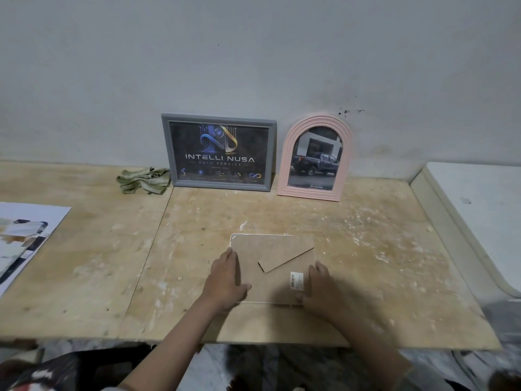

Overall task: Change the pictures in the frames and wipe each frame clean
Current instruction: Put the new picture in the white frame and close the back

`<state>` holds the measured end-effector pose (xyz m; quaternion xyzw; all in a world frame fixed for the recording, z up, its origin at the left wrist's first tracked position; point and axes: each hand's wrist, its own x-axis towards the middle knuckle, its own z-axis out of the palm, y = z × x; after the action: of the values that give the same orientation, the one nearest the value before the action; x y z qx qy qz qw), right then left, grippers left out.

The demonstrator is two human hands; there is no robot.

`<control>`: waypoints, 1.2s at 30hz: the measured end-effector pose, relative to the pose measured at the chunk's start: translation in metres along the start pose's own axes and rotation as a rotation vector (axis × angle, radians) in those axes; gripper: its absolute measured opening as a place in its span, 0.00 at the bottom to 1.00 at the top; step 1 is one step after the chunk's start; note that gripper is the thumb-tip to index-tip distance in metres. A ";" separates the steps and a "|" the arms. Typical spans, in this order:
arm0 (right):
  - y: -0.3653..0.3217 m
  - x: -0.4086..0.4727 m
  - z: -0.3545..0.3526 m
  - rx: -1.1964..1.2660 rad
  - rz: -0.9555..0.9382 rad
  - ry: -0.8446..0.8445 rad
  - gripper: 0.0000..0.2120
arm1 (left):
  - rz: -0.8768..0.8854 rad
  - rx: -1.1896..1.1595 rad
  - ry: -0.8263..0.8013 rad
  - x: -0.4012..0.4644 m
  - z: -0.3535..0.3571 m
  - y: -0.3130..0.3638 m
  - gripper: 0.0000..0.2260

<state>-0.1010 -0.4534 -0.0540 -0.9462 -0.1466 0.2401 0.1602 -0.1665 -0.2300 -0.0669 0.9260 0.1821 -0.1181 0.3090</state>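
Both hands, the left (227, 275) and the right (317, 289), lie fingers flat on the face-down frame (270, 249) near the surface's (84, 263) front edge, gripping nothing. Best to hold it steady and free the backing gently.

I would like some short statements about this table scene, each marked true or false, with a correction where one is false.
1. The frame under the hands lies face down, its brown back showing. True.
2. The grey frame lies flat on the table. False: it stands upright against the wall.
3. The pink arched frame holds a picture of a dark pickup truck. True.
4. The green cloth lies to the right of the pink arched frame. False: it lies left of the grey frame.
5. The left hand and the right hand both rest on the face-down frame. True.
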 end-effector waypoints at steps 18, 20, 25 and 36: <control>0.035 0.022 -0.018 -0.356 -0.103 0.142 0.42 | 0.097 0.128 -0.092 0.011 -0.005 -0.011 0.48; 0.036 0.024 -0.018 -0.379 -0.110 0.181 0.50 | 0.094 0.237 -0.105 0.014 -0.009 -0.008 0.49; 0.021 0.039 -0.026 -0.470 -0.203 0.067 0.64 | 0.095 0.407 -0.244 0.029 -0.023 -0.001 0.56; 0.007 0.071 -0.037 -0.782 -0.276 -0.142 0.62 | 0.173 0.644 -0.441 0.043 -0.041 0.001 0.60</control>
<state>-0.0213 -0.4432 -0.0552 -0.8883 -0.3627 0.2073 -0.1907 -0.1233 -0.1941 -0.0491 0.9399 -0.0137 -0.3385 0.0435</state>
